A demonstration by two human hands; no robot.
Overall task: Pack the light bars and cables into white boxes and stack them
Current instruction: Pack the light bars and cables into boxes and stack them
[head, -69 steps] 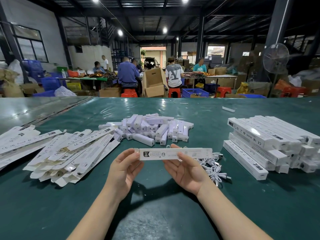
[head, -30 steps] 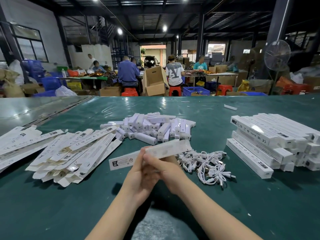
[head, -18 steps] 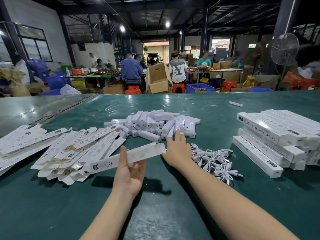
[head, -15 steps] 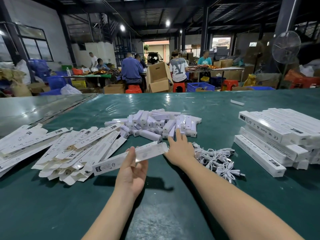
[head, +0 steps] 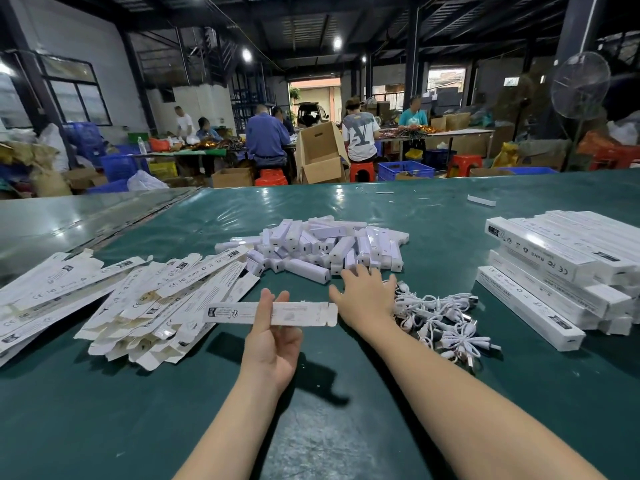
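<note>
My left hand [head: 273, 336] holds a long white box [head: 304, 313] level above the green table, thumb on its front, its right end flap open. My right hand [head: 363, 294] stretches forward with fingers spread, fingertips at the near edge of the heap of white light bars [head: 322, 247]. A tangle of white cables [head: 440, 317] lies just right of that hand. Flat unfolded white boxes [head: 138, 292] are spread at the left. Packed white boxes [head: 561, 268] are stacked at the right.
The green table [head: 311, 403] carries a lone white piece [head: 481, 199] near its far edge. Beyond it, several people sit at other tables among cardboard boxes [head: 320, 157], blue crates and red stools. A fan [head: 580, 84] stands at the back right.
Both hands held the box earlier. My right hand let go and reached forward to the light bars. My left hand keeps the box, which went from tilted to level.
</note>
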